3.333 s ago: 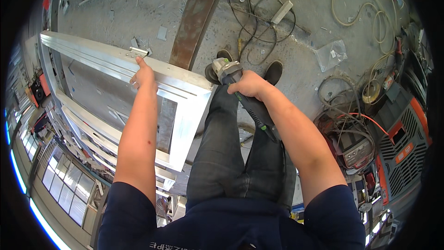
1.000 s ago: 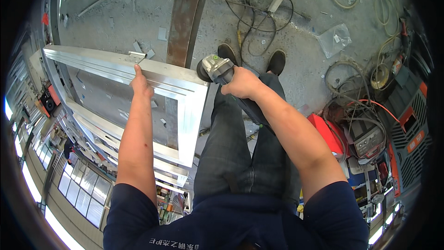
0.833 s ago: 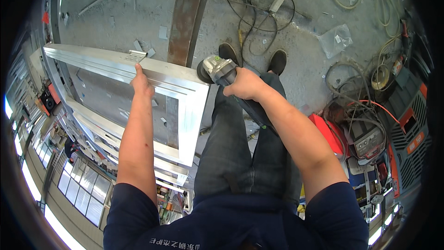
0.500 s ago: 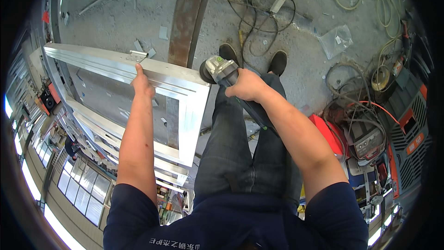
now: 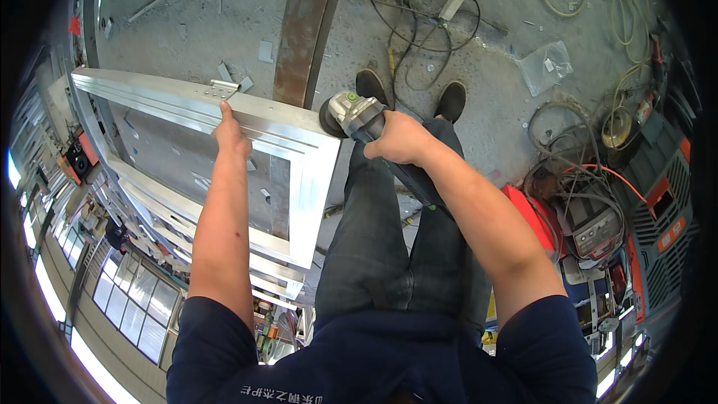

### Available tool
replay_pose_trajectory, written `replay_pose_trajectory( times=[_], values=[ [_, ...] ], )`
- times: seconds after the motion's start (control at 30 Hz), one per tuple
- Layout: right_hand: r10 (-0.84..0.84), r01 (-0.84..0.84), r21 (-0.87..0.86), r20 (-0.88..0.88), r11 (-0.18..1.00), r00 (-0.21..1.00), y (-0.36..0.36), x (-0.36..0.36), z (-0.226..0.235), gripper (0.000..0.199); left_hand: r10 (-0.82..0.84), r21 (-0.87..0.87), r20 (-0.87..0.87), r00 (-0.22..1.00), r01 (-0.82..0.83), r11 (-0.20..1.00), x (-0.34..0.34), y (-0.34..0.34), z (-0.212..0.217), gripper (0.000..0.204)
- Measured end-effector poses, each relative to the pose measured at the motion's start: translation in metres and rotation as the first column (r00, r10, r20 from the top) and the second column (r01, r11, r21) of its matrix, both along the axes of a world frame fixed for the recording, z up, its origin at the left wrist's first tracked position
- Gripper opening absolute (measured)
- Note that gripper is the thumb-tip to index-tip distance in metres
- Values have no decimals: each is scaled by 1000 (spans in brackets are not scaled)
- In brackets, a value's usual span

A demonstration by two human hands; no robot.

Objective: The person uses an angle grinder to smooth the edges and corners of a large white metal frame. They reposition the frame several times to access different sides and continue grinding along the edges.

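Note:
A silvery metal frame [image 5: 310, 202] with grooved rails stands at the left. My left hand [image 5: 231, 139] is closed around its upper rail, just below a small metal hinge [image 5: 223, 89] on the rail's edge. In my right hand [image 5: 402, 138] is an angle grinder [image 5: 360, 114], gripped around its dark body. The grinder's dark round disc [image 5: 330, 117] meets the frame's near right corner; the exact contact point is hidden. The fingers under the grinder are partly out of sight.
A rusty steel beam [image 5: 299, 45] passes behind the frame. Dark cables [image 5: 407, 11] and a clear plastic bag [image 5: 544, 67] lie on the floor ahead. At the right stand a grey-and-orange machine [image 5: 662, 217] and a red object [image 5: 527, 213] amid hoses.
The grinder has shifted very slightly left along the frame's corner. My left hand keeps its grip on the same spot of the rail.

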State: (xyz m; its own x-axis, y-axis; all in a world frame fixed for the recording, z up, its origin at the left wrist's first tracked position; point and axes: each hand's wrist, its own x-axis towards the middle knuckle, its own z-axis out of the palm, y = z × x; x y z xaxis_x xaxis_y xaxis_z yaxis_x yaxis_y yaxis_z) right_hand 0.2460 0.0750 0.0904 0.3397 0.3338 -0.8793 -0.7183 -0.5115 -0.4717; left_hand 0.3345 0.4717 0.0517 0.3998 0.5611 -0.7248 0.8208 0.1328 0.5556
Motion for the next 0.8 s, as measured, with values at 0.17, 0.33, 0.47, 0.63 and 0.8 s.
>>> replay_pose_trajectory(
  times=[0.17, 0.33, 0.47, 0.63, 0.8],
  values=[
    [-4, 5, -38, 16, 999, 1000, 2, 4, -6, 67, 47, 27, -22, 999, -46, 999, 6, -10, 1, 79],
    [-10, 10, -42, -3, 999, 1000, 3, 8, -16, 68, 40, 37, -55, 998, -38, 999, 8, -14, 5, 74],
    [-3, 9, -173, 38, 985, 999, -2, 6, -44, 67, 20, 16, -32, 999, -20, 1000, 5, -14, 6, 77],
    [-306, 291, -103, -196, 951, 932, -17, 8, -48, 60, 43, 22, -27, 999, -43, 999, 3, -7, 0, 81],
    [-223, 216, -53, -188, 975, 957, -18, 13, -40, 59, 41, 25, -36, 999, -40, 999, 3, -7, 0, 82]
  ],
)
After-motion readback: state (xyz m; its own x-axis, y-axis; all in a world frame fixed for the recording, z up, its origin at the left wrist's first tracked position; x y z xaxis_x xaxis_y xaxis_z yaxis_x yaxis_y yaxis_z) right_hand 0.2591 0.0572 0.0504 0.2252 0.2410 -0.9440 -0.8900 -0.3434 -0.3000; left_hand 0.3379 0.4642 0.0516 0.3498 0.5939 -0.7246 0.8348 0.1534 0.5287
